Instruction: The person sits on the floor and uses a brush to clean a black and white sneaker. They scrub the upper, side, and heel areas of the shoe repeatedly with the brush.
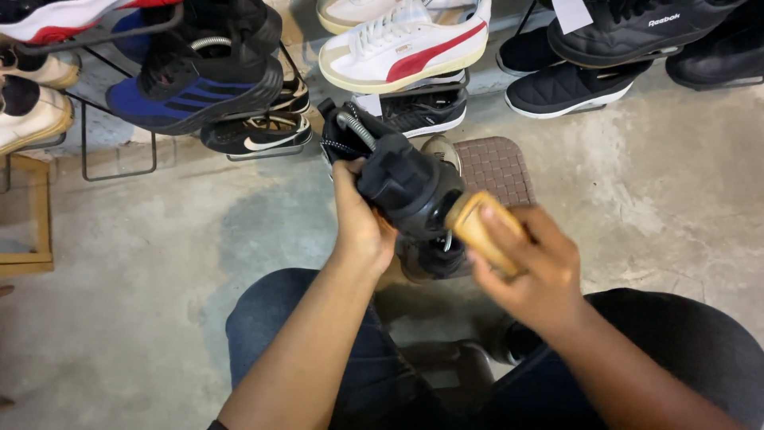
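Head view: I sit over a grey concrete floor (pixel 159 263), knees in dark jeans, both hands raised in front of me.
Rack: a black wire shoe rack (pixel 119 111) stands along the far edge, well apart from my hands, loaded with sneakers.
Rack shoes: a blue and black striped sneaker (pixel 191 84) at left, a white leather sneaker with a red side stripe (pixel 402 48) in the middle, black quilted slip-ons (pixel 573 87) at right.
Mat: a brown woven square mat (pixel 497 167) lies on the floor just beyond my hands, partly hidden by the shoe I hold.
Shoe in hand: a black chunky sneaker (pixel 410 187) sits between my hands, above my knees, its dark laces toward the rack.
Left hand: my left hand (pixel 360 223) is closed around the sneaker's side, thumb on top, holding it steady.
Right hand: my right hand (pixel 529 267) is wrapped around a tan wooden brush block (pixel 481 231), its end touching the sneaker.
Doing it well: I judge a firm left grip and short strokes keep the shoe from twisting.
In the way: a coiled metal spring shoe tree (pixel 356 127) pokes from the shoe's opening; laces near it could snag the brush.
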